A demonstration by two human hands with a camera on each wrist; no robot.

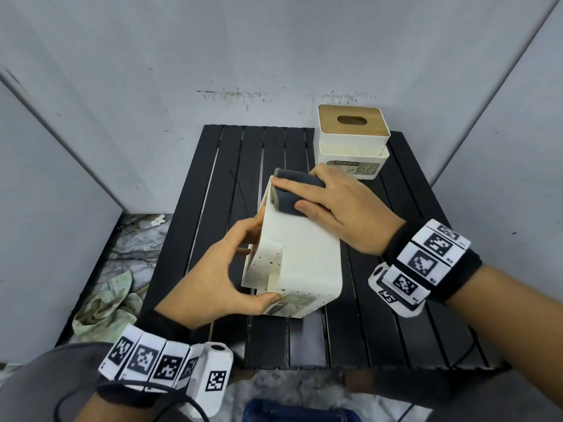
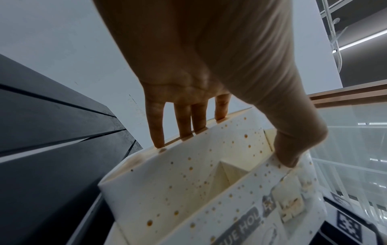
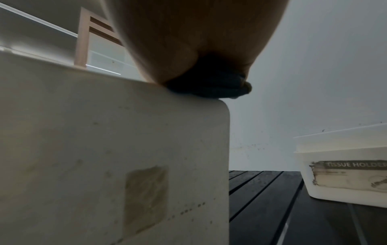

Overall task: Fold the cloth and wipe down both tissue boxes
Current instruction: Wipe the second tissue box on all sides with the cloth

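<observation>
Left hand (image 1: 213, 278): grips the tipped tissue box (image 1: 304, 254) by its open side.
Right hand (image 1: 344, 208): clasps the folded cloth (image 1: 289, 193), pressed on that box's upper face.
2nd tissue box (image 1: 353, 135): upright, tabletop's (image 1: 396, 315) back right.

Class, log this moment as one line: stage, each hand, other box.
stage: wiping | right hand: holds folded cloth on near tissue box, far end | left hand: grips near tissue box | far tissue box: upright, untouched
</observation>
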